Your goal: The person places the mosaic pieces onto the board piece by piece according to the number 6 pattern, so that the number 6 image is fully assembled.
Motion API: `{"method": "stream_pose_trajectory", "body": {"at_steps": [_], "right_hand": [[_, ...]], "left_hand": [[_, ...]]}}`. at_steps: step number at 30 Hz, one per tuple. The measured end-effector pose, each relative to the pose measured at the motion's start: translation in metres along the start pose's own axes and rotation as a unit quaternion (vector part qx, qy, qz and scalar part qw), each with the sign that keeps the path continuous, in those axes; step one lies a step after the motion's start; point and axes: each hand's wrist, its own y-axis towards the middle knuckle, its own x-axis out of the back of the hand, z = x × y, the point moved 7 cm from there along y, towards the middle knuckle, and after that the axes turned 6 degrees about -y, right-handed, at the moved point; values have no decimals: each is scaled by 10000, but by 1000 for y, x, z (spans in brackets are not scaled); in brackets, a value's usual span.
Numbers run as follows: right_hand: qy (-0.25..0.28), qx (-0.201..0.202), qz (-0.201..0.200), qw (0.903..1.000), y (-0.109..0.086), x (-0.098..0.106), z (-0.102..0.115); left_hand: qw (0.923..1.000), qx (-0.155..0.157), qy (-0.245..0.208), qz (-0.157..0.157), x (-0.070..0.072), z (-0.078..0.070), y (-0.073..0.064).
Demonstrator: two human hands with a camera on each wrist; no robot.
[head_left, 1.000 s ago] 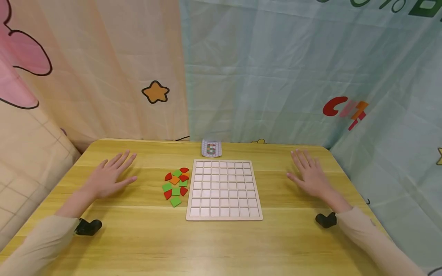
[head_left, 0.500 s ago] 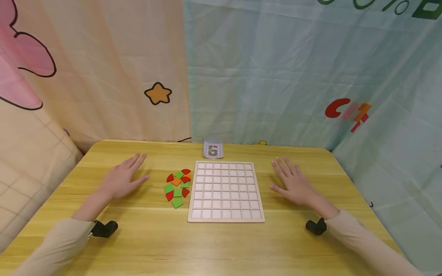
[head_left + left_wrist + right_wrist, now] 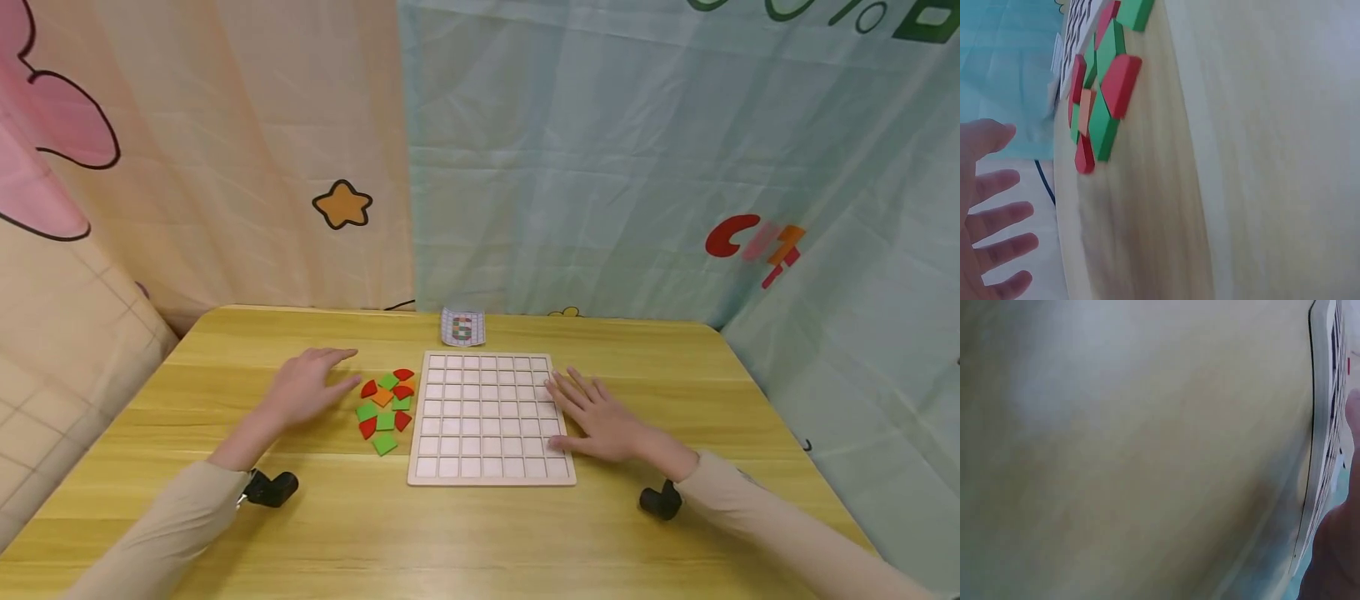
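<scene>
A pale wooden grid board (image 3: 490, 481) with square cells lies mid-table. To its left is a loose cluster of flat tiles: green squares (image 3: 385, 445), red quarter-rounds (image 3: 367, 428) and an orange square (image 3: 382, 397). My left hand (image 3: 303, 390) is just left of the cluster, holding nothing, its fingers (image 3: 1000, 222) apart in the left wrist view. Over the board's right edge reach the spread fingers of my right hand (image 3: 603, 425); whether they touch it I cannot tell. Only part of that hand (image 3: 1335, 550) shows in the right wrist view.
Behind the board stands a small card (image 3: 462, 328) printed with a coloured grid pattern. The wooden table (image 3: 480, 542) meets printed curtains (image 3: 555, 167) at the back and sides. A black wrist mount sits on each sleeve.
Both hands have moved inward, the left toward the tiles and the right to the board's right edge. Tiles, board and card keep their places on the table; the head view shifted slightly.
</scene>
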Motion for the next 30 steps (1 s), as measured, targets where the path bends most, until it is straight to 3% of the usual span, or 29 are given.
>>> {"method": "stream_pose_trajectory", "body": {"at_steps": [6,13,21,30], "right_hand": [[0,21,309,9995,0,-6,4],[117,87,394,9991,-1,-12,5],[-16,34,569,9984,0,-18,4],[-1,48,604,9982,1,-19,4]], "left_hand": [[9993,107,-352,63,-12,-14,21],[9963,403,-710,265,-29,-18,41],[9928,628,-940,390,-41,-20,50],[9928,616,-880,530,-51,-20,55]]}}
